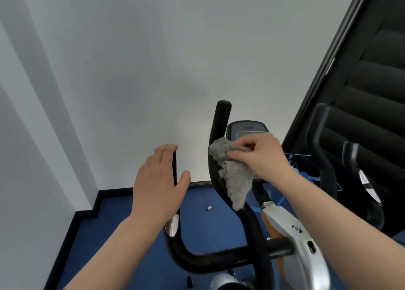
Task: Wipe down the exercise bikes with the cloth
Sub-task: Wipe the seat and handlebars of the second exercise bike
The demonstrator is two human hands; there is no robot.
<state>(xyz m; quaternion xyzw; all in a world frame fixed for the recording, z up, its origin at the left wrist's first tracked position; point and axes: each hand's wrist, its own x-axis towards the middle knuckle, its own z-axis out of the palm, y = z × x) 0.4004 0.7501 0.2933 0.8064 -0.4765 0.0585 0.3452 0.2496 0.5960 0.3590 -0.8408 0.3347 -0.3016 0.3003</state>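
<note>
From the head camera, the right hand (260, 156) pinches a grey cloth (233, 173) against the right handlebar (215, 158) of the exercise bike (285, 230), just below its display (247, 129). The left hand (158, 186) lies flat with straight fingers against the left handlebar (174, 169) (mostly hidden behind it). A second bike (328, 149) stands to the right on the blue floor (135, 265).

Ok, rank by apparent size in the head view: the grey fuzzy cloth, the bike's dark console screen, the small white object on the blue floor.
1. Grey fuzzy cloth, held by the right hand.
2. Dark console screen, partly hidden by that hand and farther away, so this is unsure.
3. Small white object on the blue floor, clearly smallest.
</note>
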